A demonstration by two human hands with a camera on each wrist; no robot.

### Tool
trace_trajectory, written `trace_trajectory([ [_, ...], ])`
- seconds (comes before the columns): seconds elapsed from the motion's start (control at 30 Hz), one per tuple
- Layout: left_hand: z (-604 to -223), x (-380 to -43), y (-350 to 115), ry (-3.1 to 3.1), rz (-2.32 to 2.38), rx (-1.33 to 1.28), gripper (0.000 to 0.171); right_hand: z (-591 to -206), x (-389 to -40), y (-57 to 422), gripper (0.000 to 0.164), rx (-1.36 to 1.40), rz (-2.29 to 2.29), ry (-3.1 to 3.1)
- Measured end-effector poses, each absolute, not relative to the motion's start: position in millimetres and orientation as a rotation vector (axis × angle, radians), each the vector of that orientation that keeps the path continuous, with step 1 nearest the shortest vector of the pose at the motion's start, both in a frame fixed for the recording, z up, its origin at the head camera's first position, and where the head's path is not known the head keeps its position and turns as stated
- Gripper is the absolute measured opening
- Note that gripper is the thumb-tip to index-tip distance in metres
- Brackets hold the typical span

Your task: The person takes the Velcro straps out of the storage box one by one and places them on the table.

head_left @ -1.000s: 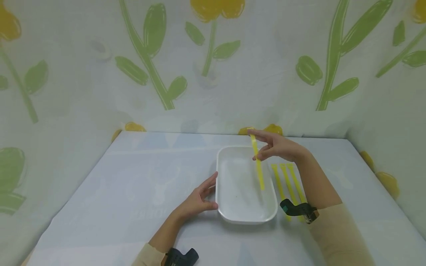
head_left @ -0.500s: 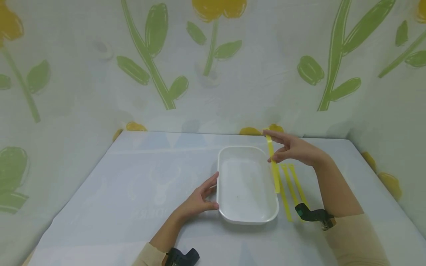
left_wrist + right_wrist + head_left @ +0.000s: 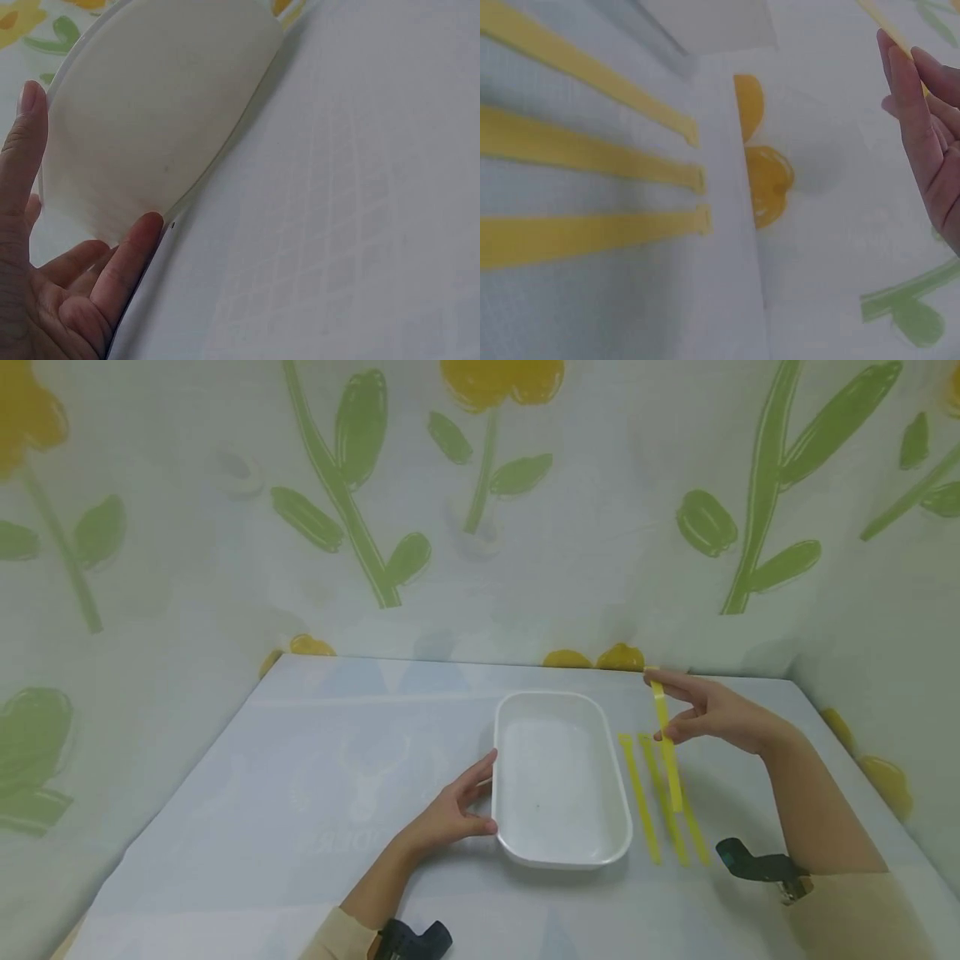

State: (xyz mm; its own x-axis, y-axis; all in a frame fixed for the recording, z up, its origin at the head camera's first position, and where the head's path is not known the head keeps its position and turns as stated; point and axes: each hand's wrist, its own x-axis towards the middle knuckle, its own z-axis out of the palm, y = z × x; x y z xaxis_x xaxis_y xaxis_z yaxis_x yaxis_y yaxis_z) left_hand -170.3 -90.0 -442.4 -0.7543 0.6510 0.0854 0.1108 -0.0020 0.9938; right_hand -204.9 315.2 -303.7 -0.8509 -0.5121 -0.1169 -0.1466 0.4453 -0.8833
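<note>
My right hand (image 3: pixel 712 712) pinches a flat yellow strap (image 3: pixel 672 777) between thumb and fingers, raised over the right part of the table. Its upper end lies by the index fingertip and the long end hangs down. Under it, three similar yellow straps (image 3: pixel 639 802) lie side by side to the right of a white tray (image 3: pixel 558 852). In the right wrist view these straps (image 3: pixel 592 146) show small slotted heads, and the raised hand (image 3: pixel 930 127) appears at the right edge. My left hand (image 3: pixel 459 806) rests its fingertips and thumb against the tray's left wall (image 3: pixel 150 127).
The white table (image 3: pixel 300 777) ends at a back edge just beyond the tray. A white cloth backdrop (image 3: pixel 600 568) with green leaves and yellow flowers stands behind and at both sides. Dark wrist cameras (image 3: pixel 757 864) sit on both wrists.
My right hand has carried the yellow strap rightward, from over the tray to over the straps on the table. The left hand and tray stay in place.
</note>
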Motion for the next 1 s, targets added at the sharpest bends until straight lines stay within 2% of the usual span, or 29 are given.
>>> trace_trajectory([
  [0.5,-444.6,-169.3,-88.6,1.890,1.802,0.796,0.100,-320.8,-177.0,358.6,0.082,-0.357,-1.271,2.415],
  [1.0,-442.7,-169.2,-89.8,1.918,1.787,0.797,0.099,-354.9,-164.8,377.3,0.081,-0.447,-1.332,2.336],
])
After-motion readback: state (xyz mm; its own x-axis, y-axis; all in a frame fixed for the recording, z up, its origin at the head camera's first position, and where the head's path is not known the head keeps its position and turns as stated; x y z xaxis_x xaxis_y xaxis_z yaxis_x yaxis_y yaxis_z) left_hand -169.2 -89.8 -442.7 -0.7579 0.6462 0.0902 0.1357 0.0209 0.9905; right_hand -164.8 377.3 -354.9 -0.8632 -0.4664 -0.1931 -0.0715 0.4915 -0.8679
